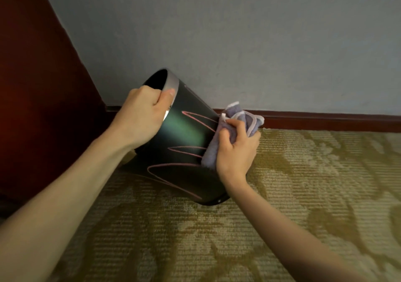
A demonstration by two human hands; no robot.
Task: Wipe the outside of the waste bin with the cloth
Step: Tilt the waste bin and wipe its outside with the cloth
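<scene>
A black waste bin [184, 147] with a grey rim and pink zigzag scribbles on its side is tilted to the left, its base resting on the carpet. My left hand [143, 116] grips the rim, thumb on the outside and fingers inside the opening. My right hand [237, 149] holds a bunched lavender cloth [219, 142] with white edging and presses it against the bin's right side, close to the base. The bin's far side is hidden.
A patterned olive and beige carpet [303, 195] covers the floor. A grey wall [238, 43] with a dark red skirting board [325, 122] runs behind the bin. A dark red wooden panel [32, 86] stands at the left.
</scene>
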